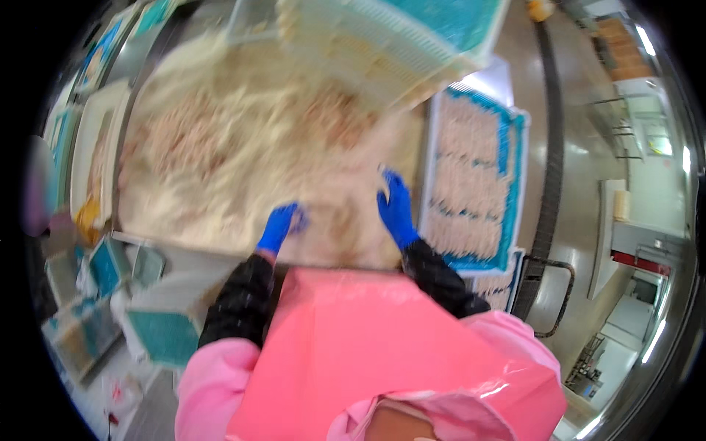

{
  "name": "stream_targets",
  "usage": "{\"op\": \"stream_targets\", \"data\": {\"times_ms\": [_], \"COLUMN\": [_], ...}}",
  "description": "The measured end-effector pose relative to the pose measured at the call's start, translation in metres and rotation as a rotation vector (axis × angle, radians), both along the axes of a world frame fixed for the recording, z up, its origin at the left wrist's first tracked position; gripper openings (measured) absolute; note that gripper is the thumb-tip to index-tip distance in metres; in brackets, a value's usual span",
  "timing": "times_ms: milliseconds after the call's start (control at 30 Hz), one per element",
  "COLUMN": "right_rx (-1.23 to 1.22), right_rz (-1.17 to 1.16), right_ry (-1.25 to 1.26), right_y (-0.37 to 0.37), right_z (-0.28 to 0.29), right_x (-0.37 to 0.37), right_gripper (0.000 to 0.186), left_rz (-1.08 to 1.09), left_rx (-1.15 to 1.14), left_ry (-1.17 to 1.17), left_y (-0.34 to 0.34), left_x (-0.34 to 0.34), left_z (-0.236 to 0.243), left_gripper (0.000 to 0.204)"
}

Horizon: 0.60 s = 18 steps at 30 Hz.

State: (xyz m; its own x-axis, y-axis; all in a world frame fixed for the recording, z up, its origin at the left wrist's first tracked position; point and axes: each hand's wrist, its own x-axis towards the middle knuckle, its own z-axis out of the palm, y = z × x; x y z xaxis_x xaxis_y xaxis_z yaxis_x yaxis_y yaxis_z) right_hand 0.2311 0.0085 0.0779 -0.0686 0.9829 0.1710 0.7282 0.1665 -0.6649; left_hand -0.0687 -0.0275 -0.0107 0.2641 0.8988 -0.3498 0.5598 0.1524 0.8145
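Note:
Both my hands wear blue gloves over the near side of a broad table (243,184) spread with pale, cream-coloured breading-like powder (198,202). My left hand (278,228) curls its fingers around something small and pale pink, too blurred to name. Close to the table's right side, my right hand (397,212) has its fingers apart and holds nothing visible. Heaps of pinkish raw meat-like pieces (187,136) lie in the powder at the left, and a smaller pile (340,117) lies farther back.
Right of the table stands a blue-lined white tray (517,184) with rows of pinkish pieces. A large white perforated crate (353,51) overhangs the far side. Teal-and-white bins (165,334) stand at lower left. A person's blurred arm (44,191) shows at far left. A metal rail (570,294) curves at right.

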Motion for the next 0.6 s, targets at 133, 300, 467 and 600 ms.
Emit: {"op": "stream_targets", "data": {"times_ms": [133, 300, 467, 600], "right_rx": [-0.289, -0.022, 0.207, 0.216], "right_rz": [0.001, 0.047, -0.402, -0.384], "right_ry": [-0.19, 0.208, 0.522, 0.068], "right_y": [-0.025, 0.017, 0.114, 0.147], "right_z": [-0.061, -0.069, -0.079, -0.087], "right_x": [-0.103, -0.119, -0.064, -0.052], "right_gripper": [0.051, 0.03, 0.017, 0.025], "left_rz": [0.627, 0.572, 0.586, 0.474], "left_rx": [-0.622, -0.736, -0.839, -0.881], "left_ry": [-0.842, -0.864, -0.788, -0.744], "left_y": [-0.011, -0.005, 0.015, 0.021], "left_x": [-0.042, -0.045, -0.04, -0.047], "left_z": [0.016, 0.028, 0.037, 0.017], "left_gripper": [0.03, 0.036, 0.037, 0.039]}}
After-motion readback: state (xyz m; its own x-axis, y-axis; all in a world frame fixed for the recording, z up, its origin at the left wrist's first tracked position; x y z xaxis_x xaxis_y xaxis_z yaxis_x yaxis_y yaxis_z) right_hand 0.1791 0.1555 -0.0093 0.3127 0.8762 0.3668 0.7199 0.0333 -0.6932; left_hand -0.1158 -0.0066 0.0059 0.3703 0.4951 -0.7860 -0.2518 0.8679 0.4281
